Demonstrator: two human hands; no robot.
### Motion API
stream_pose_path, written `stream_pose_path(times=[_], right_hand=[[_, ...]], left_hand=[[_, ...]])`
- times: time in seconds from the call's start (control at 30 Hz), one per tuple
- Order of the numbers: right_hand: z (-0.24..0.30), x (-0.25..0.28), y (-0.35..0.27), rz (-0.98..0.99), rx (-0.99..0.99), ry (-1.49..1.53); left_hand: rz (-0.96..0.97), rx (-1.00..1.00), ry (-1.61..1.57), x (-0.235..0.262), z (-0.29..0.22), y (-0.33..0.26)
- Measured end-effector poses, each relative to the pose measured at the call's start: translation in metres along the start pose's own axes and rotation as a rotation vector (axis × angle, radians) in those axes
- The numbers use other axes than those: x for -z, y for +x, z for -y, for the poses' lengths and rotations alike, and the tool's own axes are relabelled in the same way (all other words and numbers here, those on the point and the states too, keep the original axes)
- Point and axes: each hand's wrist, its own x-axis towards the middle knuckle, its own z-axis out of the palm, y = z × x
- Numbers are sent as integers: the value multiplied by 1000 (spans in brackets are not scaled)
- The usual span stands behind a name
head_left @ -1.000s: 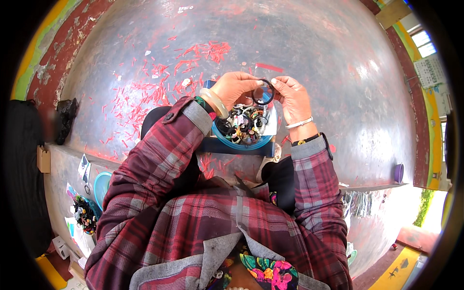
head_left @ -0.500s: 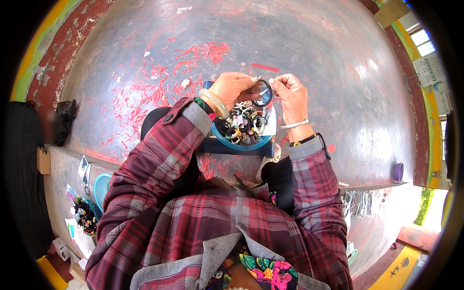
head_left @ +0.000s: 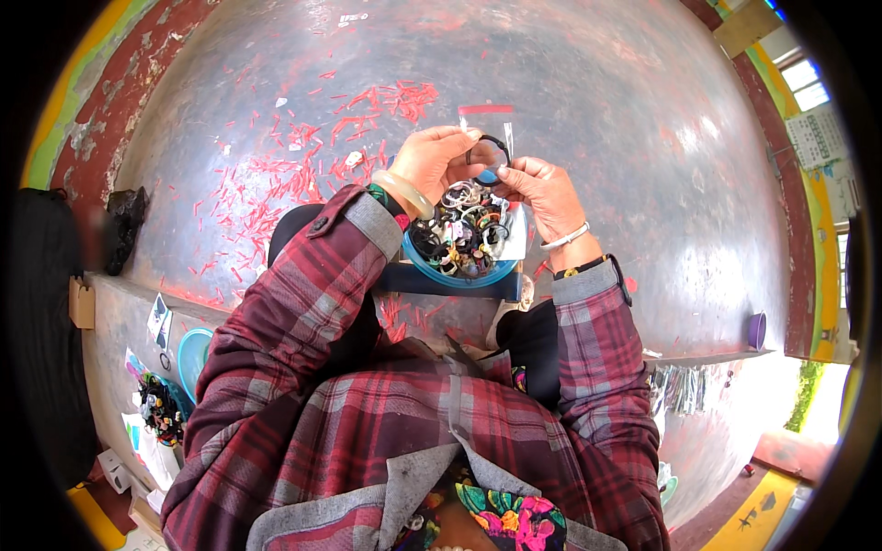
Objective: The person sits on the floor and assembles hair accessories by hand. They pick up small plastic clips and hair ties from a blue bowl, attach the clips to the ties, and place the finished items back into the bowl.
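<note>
Both my hands meet above a blue bowl (head_left: 478, 280) heaped with hair ties (head_left: 459, 241), mostly black with some white and coloured ones. A black hair tie (head_left: 502, 145) is stretched into a ring between them. My left hand (head_left: 430, 163) is closed, pinching its left side. On the lower right of the ring, my right hand (head_left: 544, 195) closes thumb and fingers. Just beyond my fingers shows a clear plastic bag (head_left: 485, 110) with a red strip along its top. Whether a hand holds this bag I cannot tell.
The bowl rests on a dark blue stand (head_left: 404, 277). Red scraps (head_left: 294, 174) litter the floor to the left. Another blue bowl (head_left: 194, 354) and a pile of hair ties (head_left: 162, 411) lie at lower left. A purple container (head_left: 756, 331) stands far right.
The ring has shifted slightly up and left. My right hand has come down and inward along it. The bag's red strip has moved up and left, showing more clear plastic.
</note>
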Motion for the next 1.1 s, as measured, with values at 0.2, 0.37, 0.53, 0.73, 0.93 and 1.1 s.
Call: stream_pose_path(times=[0.2, 0.37, 0.53, 0.73, 0.93, 1.1], right_hand=[[2, -1, -2, 32, -56, -66], [2, 0, -2, 102, -3, -200], [-3, 5, 1, 119, -19, -280], [-2, 11, 3, 53, -55, -543], [3, 0, -3, -241, 379, -735], [12, -19, -9, -361, 805, -893]], left_hand=[[-46, -10, -31, -1, -4, 0], [-67, -76, -90, 3, -2, 4], [-22, -75, -109, 3, 0, 4], [-40, -61, -103, 5, 0, 4], [-20, -50, 16, 1, 7, 6], [52, -2, 193, -8, 14, 2]])
